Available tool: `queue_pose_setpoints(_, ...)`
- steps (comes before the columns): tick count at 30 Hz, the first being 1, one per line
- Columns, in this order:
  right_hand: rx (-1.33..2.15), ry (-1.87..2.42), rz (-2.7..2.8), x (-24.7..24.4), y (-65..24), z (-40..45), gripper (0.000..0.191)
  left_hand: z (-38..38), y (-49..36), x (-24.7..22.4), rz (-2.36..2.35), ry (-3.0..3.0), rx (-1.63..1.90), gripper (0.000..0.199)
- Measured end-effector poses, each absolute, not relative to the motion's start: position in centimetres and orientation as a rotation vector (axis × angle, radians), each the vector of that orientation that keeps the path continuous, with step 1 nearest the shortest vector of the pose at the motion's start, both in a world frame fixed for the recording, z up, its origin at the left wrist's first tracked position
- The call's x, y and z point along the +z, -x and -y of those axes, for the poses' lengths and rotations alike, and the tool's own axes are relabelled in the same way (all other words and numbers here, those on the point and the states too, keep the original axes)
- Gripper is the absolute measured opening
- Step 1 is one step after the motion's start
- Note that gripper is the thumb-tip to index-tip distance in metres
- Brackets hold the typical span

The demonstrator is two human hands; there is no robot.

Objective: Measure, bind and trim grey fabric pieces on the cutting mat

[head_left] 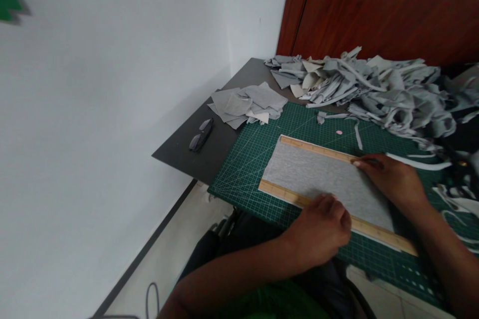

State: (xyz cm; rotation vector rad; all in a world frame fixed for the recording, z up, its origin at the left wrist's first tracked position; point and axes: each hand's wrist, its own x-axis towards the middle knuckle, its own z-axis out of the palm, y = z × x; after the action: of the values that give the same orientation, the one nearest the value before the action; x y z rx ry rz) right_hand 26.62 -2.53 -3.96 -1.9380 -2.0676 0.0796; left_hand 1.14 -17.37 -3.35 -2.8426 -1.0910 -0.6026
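Observation:
A piece of grey fabric (322, 172) lies flat on the green cutting mat (239, 174). One wooden ruler (314, 148) runs along its far edge, another wooden ruler (377, 233) along its near edge. My left hand (324, 227) rests over the middle of the near ruler, fingers curled together on it. At the right end of the far ruler is my right hand (392, 179), its thumb and fingers pinched on the ruler. The right part of the fabric is partly hidden by my right hand and its shadow.
Grey fabric pieces (249, 102) lie behind the mat's left corner, near dark glasses (201, 134) on the dark board (175, 152). A large heap of grey scraps (396, 89) fills the back right. Loose strips (358, 134) and a small pink piece (339, 132) lie on the mat.

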Motion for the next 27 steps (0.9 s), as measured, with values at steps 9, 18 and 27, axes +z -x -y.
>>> queue_pose_setpoints(9,0.052,1.934,2.062,-3.6,-26.0,2.8,0.052,17.5,-1.0,-2.8,1.139,2.830,-0.578,0.022)
queue_pose_setpoints(18,0.071,1.948,2.034,-3.9,-25.9,2.6,0.053,17.5,-1.1,-2.9,1.170,2.789,-0.582,0.024)
queue_pose_setpoints(27,0.078,1.999,2.025,-3.4,-25.3,2.9,0.056,17.6,-1.2,-3.0,1.168,2.769,-0.614,0.027)
